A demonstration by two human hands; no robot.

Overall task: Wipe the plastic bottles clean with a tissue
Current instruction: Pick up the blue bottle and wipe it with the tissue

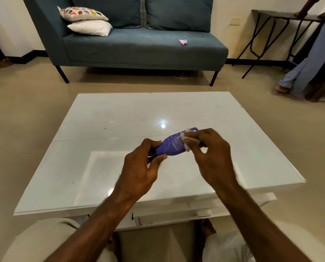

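A small purple plastic bottle [172,145] with white print lies tilted above the white table, its cap end toward me. My left hand [141,167] grips that cap end between thumb and fingers. My right hand [211,154] pinches a small white tissue [191,138] and presses it against the far upper part of the bottle. The bottle's base end is partly hidden behind the tissue and my right fingers.
The glossy white coffee table [120,167] lies under my hands, with my knees at its near edge. A blue sofa [139,46] with cushions stands beyond it. A person [309,59] stands at the far right by a dark folding table [275,17].
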